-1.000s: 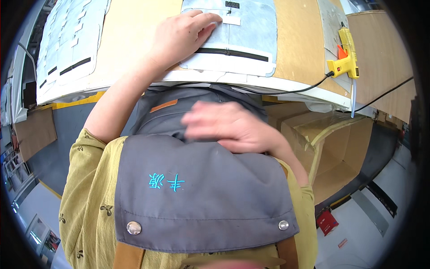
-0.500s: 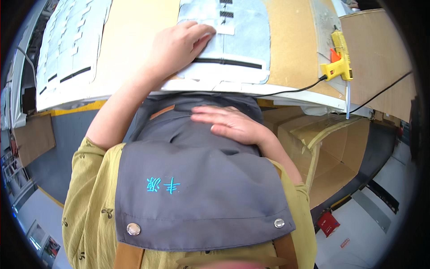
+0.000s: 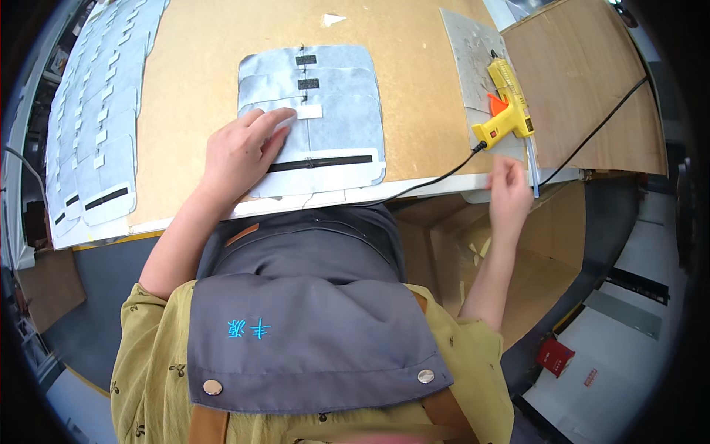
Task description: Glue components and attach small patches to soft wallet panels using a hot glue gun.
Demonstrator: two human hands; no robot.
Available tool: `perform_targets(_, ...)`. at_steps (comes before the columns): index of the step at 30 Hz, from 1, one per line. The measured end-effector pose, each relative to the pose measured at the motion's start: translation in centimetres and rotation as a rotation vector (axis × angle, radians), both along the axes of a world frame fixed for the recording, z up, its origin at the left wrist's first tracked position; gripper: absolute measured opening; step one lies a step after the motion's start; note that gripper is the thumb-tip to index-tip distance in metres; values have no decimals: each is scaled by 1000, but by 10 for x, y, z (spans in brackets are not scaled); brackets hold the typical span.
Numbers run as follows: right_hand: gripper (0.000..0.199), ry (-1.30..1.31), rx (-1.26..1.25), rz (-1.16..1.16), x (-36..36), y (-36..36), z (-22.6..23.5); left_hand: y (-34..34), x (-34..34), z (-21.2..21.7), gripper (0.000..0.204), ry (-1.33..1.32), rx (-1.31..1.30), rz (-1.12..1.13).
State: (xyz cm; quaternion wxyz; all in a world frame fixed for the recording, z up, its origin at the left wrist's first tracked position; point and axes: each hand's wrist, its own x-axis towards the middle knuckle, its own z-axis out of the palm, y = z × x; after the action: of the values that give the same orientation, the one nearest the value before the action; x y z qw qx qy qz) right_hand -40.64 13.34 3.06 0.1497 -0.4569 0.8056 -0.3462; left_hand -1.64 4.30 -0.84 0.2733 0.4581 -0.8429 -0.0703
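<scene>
My left hand rests on a light blue fabric panel, its index fingertip at a small white tab. The thumb stands apart from the fingers, and I see nothing held. Dark patches line the panel's middle, and a black strip crosses its white lower band. My right hand is raised at the table's front edge, below the yellow glue gun and apart from it. Its fingers are bent and slightly blurred. A pale glue stick sticks out of the gun's back.
More light blue panels with white tabs overlap at the table's left. The gun lies by a stained grey board; its black cord runs along the front edge. An open cardboard box stands below on the right. A paper scrap lies farther back.
My right hand has left my lap and moved right and up toward the glue gun. The view has shifted, showing more of the table. My left hand stays at the white tab.
</scene>
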Motion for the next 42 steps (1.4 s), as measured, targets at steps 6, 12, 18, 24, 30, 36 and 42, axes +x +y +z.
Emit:
perform_targets(6,81,382,391,-244,-31,-84,-5,-3,-2,7,29,138,81,-7)
perform_targets(12,83,251,479,-351,-63,-100,-27,-3,0,4,24,175,88,-23)
perform_targets(18,49,-342,37,-348,-104,-86,-56,-6,0,2,10,56,15,-20)
perform_targets(24,25,-859,-334,-223,-102,-57,-54,-6,-1,-1,8,39,-3,-14)
perform_targets(30,34,-944,-808,-133,-93,-35,-54,-7,-3,2,9,72,20,-10)
perform_targets(36,66,-1537,-875,706,-51,-34,27,-1,4,4,13,207,165,16)
perform_targets(42,73,-1570,-925,892,-2,-68,101,17,-25,51,33,429,775,-309)
